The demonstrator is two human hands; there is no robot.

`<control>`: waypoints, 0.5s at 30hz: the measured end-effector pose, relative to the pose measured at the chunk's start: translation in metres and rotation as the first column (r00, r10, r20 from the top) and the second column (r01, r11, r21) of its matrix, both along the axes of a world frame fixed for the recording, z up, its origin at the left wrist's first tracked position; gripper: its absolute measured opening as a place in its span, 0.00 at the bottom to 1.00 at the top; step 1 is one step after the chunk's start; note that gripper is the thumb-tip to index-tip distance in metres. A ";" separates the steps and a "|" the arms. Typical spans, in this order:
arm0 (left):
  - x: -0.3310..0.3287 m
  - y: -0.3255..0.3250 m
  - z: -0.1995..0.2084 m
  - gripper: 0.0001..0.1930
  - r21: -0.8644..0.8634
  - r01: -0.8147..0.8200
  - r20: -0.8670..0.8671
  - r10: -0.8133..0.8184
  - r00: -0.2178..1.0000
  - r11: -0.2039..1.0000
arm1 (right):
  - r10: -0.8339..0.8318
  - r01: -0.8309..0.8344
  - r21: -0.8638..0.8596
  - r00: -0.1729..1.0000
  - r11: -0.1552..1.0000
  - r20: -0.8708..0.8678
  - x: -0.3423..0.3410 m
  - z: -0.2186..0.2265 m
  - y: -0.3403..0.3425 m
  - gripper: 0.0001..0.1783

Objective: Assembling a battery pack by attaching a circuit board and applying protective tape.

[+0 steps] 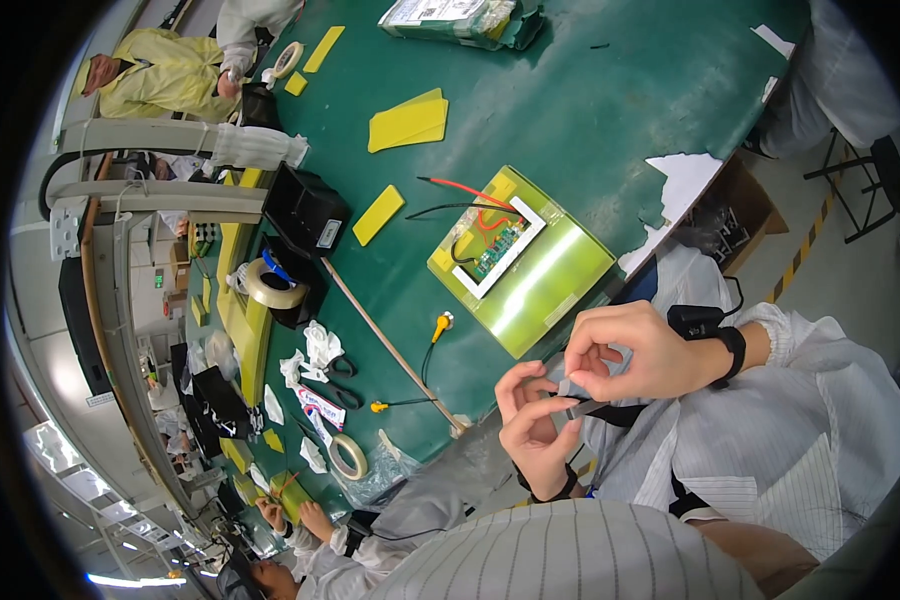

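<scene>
- Head view: a small, thin strip [570,392], pale at one end and dark at the other, is held between both hands just off the near edge of the green table [610,110], above the lap.
- The left hand [538,425] is seen with thumb and forefinger closed narrowly on the strip, the remaining fingers curled loosely.
- The right hand [630,350] is seen with its fingertips pinched together at the pale end of the strip; a black band [732,345] is worn at that wrist.
- The strip is judged to be very light, flexible and easily creased; whether one face is sticky cannot be told. It would best be held by its ends or edges, with fingertips only and little pressure.
- Close beside the hands, on the table, a yellow-green wrapped block [545,275] is lying, with a green circuit board [500,250] in a white frame on top and red and black wires [465,195] leading away.
- Farther off, a thin wooden stick [385,335], rolls of tape [270,285], yellow pads [407,122] and a black box [305,207] are spread about.
- Other people in pale coats are seated at the table's far sides.
</scene>
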State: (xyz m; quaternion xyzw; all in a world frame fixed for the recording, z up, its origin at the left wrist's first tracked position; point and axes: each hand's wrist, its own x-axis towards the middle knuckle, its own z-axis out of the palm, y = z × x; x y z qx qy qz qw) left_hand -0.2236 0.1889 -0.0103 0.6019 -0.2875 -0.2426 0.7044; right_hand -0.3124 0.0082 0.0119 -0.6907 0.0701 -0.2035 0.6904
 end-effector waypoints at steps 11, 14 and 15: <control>-0.010 0.005 -0.012 0.09 -0.227 -0.236 0.004 0.243 0.970 0.945 | 0.133 -0.135 0.050 0.990 0.990 0.049 -0.001 -0.006 0.012 0.17; -0.013 0.004 -0.011 0.10 -0.250 -0.275 -0.013 0.281 0.960 0.929 | 0.173 -0.182 0.106 0.981 0.978 0.083 -0.002 -0.017 0.028 0.14; -0.015 0.002 -0.011 0.09 -0.247 -0.299 -0.061 0.294 0.954 0.922 | 0.181 -0.190 0.107 0.979 0.976 0.088 -0.001 -0.020 0.032 0.14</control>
